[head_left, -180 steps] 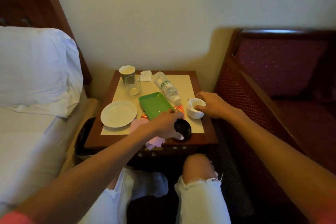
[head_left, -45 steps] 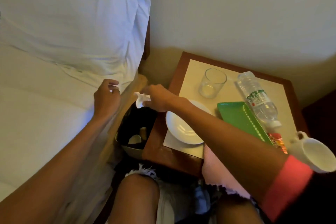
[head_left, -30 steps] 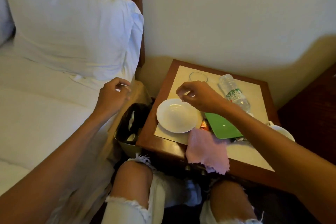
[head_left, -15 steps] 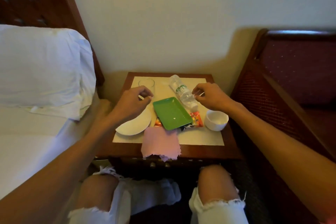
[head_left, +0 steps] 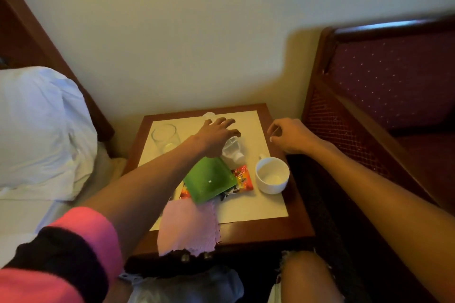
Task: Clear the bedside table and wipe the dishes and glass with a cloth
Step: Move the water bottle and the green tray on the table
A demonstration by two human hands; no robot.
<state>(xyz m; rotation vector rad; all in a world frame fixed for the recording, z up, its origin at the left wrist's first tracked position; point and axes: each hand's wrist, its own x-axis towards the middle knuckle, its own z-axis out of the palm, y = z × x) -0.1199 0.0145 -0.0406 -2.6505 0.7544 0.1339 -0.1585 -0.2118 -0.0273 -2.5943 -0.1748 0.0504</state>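
The wooden worktop carried a cream mat that left a wood border on the sides in view. The left hand lay over a plastic bottle on its side at 12 o'clock, fingers arched across the body. I cannot tell whether they had closed on it. The bottle's cap end pointed toward 5 o'clock. The right hand hung at 2 o'clock over the worktop's right border, fingers loosely curled with nothing seen in them. A glass stood upright at 10 o'clock, near the mat's left edge and apart from the left hand. A green tray sat mid-mat, partly under the left forearm, on top of a red packet that stuck out at its 3 o'clock side. A white cup stood at 4 o'clock just beside the packet, with its handle toward 11 o'clock. A pink cloth lay at 6 o'clock, touching the tray's near corner and drooping over the worktop's front edge. Bare mat showed between the bottle and the right hand, and again from the cup down to the front border at 5 o'clock. A chair ran close along the 3 o'clock edge, a pillow lay off past 9 o'clock, and the wall closed off 12 o'clock.
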